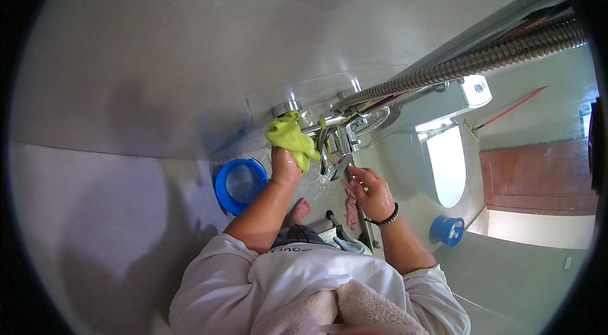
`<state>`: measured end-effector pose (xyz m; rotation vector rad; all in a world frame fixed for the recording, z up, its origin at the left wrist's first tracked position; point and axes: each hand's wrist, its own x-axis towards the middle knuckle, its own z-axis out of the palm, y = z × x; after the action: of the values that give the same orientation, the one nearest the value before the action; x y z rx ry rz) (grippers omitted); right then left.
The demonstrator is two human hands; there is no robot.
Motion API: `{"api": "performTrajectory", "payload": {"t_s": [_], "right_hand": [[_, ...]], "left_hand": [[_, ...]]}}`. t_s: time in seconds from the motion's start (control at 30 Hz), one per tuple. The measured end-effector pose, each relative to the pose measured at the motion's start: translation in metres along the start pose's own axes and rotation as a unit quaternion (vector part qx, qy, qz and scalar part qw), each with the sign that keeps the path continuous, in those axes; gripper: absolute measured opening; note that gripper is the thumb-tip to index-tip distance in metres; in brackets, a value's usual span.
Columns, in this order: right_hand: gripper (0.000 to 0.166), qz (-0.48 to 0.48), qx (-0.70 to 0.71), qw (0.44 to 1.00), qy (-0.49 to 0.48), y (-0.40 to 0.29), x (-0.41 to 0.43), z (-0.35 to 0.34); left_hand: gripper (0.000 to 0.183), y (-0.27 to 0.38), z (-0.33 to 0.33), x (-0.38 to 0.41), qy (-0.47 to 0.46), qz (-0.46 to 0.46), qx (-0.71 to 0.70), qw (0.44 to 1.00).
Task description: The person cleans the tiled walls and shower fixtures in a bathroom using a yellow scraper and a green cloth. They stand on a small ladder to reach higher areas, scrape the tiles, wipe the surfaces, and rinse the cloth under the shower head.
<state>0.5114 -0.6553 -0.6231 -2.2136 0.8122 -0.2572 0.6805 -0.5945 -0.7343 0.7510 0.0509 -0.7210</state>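
My left hand [285,167] grips a wet yellow-green cloth [290,139] against the left end of the chrome shower mixer [335,121]. Water from the mixer's spout [324,164] splashes on the floor below. My right hand [374,195] is wet and has its fingers bent beside the mixer's flat chrome lever [342,165] and the upright edge of a glass panel. Whether those fingers grip anything is hard to make out. A pink cloth [350,207] hangs just below them on that edge.
A blue bucket [241,185] stands by the wall at left. The ribbed metal shower hose [456,66] crosses the upper right. Beyond the glass are a white toilet [444,164], a red-handled squeegee [510,107] and a blue bin [447,231]. My bare foot [299,210] is on the wet floor.
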Motion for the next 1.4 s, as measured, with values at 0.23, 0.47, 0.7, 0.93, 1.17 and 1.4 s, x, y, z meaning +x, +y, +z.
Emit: {"api": "performTrajectory", "payload": {"t_s": [0.23,0.47,0.7,0.93,1.17,1.4], "right_hand": [[0.025,0.045,-0.033,0.998,-0.042,0.01,-0.009,-0.009],[0.024,0.049,-0.042,0.997,-0.047,0.007,-0.01,-0.01],[0.025,0.026,-0.035,0.998,-0.051,0.0,0.003,-0.005],[0.026,-0.027,-0.042,0.998,-0.043,-0.009,0.012,-0.008],[0.025,0.004,-0.08,0.995,-0.054,-0.004,0.005,-0.01],[0.025,0.021,-0.067,0.996,-0.061,-0.002,0.0,-0.014]], "left_hand": [[0.032,0.007,0.003,0.029,-0.075,-0.204,-0.321,0.922],[0.033,0.014,0.012,0.022,-0.098,-0.177,-0.338,0.919],[0.045,0.029,0.017,-0.006,0.026,-0.028,0.108,0.993],[0.059,0.061,0.038,-0.005,-0.116,0.397,0.399,0.818],[0.049,0.068,0.04,0.026,-0.226,0.43,0.641,0.594],[0.027,0.013,-0.009,0.044,0.026,0.427,0.54,0.725]]}}
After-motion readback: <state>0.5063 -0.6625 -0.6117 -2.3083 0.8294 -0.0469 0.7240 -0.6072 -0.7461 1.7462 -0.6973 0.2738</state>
